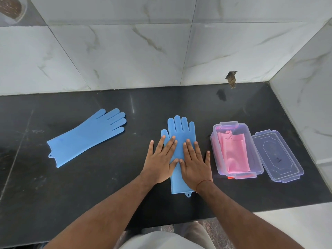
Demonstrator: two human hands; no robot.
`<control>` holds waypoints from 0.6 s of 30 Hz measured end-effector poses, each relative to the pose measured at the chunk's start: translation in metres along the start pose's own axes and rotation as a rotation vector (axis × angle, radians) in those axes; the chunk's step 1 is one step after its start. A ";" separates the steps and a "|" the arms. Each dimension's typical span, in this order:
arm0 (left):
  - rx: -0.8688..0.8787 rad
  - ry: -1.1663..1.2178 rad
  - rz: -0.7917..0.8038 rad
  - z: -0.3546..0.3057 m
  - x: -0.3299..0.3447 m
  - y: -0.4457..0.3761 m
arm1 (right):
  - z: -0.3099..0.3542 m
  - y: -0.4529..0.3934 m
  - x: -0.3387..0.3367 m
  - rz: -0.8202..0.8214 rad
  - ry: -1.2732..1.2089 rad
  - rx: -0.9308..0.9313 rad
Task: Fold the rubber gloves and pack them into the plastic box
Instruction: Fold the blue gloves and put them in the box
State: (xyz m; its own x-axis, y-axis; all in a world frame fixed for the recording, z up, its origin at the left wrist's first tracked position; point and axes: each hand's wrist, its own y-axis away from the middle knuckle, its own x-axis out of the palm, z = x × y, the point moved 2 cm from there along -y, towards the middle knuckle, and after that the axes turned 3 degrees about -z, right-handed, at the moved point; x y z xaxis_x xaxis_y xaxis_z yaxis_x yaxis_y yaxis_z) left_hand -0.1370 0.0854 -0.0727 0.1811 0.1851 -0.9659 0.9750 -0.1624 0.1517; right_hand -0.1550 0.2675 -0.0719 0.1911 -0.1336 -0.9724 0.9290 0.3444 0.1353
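At centre frame a blue glove lies flat, fingers pointing up the frame; the left hand and right hand press on it with fingers straight and spread, gripping nothing, probably smoothing it for folding; a second blue glove waits at left; right of centre, the open plastic box already holds pink gloves, its lid just beside it, leaving the way in free.

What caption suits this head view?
Both hands, left and right, flatten a blue rubber glove beside a clear plastic box.
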 end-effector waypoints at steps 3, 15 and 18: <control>-0.055 0.015 -0.043 0.035 -0.015 0.012 | 0.015 0.000 -0.007 -0.037 0.002 -0.044; -0.437 0.116 0.022 0.247 -0.076 0.074 | 0.162 -0.033 -0.017 -0.028 -0.416 -0.092; -0.444 0.121 0.086 0.267 -0.082 0.078 | 0.202 -0.049 -0.015 0.120 -0.647 0.053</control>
State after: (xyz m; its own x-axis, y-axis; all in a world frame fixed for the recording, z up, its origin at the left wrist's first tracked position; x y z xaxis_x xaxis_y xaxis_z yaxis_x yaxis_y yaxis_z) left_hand -0.1105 -0.2008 -0.0377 0.2519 0.3051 -0.9184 0.9117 0.2435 0.3309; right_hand -0.1399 0.0653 -0.0255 0.4310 -0.6344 -0.6417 0.9005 0.3481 0.2607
